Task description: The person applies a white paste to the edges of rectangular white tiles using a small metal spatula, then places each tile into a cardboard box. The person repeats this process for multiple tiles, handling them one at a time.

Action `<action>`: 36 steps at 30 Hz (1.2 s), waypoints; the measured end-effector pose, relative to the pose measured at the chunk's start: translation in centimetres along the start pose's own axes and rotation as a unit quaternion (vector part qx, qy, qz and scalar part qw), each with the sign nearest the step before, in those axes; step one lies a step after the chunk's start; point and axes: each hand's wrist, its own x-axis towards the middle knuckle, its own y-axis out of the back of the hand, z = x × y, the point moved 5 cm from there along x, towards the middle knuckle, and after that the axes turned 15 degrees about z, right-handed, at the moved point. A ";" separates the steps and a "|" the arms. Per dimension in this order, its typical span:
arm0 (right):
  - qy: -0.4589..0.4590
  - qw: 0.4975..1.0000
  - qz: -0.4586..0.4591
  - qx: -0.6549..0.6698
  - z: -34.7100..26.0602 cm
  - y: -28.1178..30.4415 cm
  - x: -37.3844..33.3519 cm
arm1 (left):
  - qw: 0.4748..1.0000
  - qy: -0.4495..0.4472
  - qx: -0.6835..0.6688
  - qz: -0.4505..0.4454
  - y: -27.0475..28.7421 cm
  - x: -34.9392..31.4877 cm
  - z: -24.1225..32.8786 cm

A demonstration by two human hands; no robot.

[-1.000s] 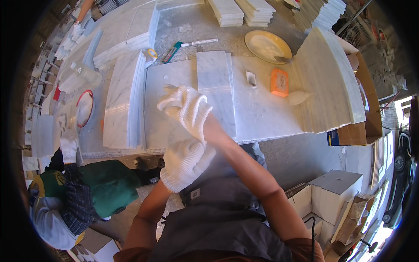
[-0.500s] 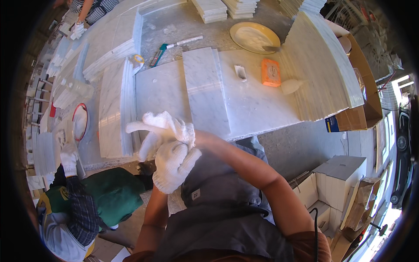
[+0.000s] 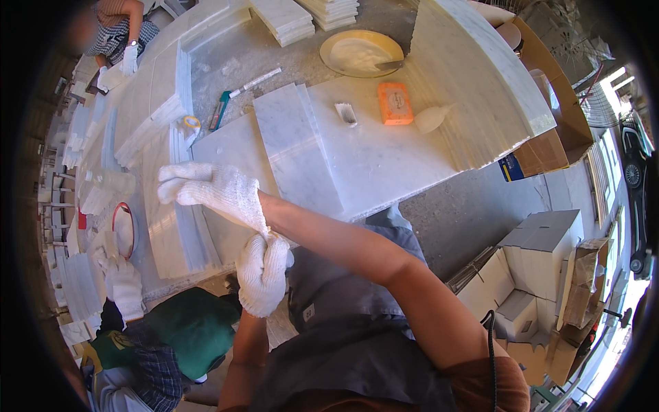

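Observation:
White knitted gloves cover both my hands. My left hand (image 3: pixel 263 273) is closed, pinching the cuff of the right glove (image 3: pixel 240 199) at the wrist. Stretched to the left across my body, my right hand (image 3: pixel 206 187) holds nothing, its fingers extended and lying close to one another. It hovers over the near end of a stack of thin marble slabs (image 3: pixel 165 206). Just beyond my right forearm, two overlapping marble slabs (image 3: pixel 295 147) rest on the pale work surface (image 3: pixel 371 161).
Farther back are a yellow bowl (image 3: pixel 360 42) of white paste with a spatula, an orange box (image 3: pixel 395 104), a green-handled cutter (image 3: pixel 220 110) and a tape roll (image 3: pixel 191 123). Tall slabs (image 3: pixel 480 82) line the right. A co-worker (image 3: pixel 178 329) sits at lower left; cartons (image 3: pixel 539 254) stand right.
My right hand has moved left and straightened out. My left hand has shifted from beneath its palm to the glove's cuff, pulling at it. The view has turned slightly.

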 end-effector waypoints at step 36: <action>0.129 0.513 0.668 -0.523 -19.5 21.5 -25.7 | 0.908 -0.354 0.195 -0.106 -7.5 1.5 -2.0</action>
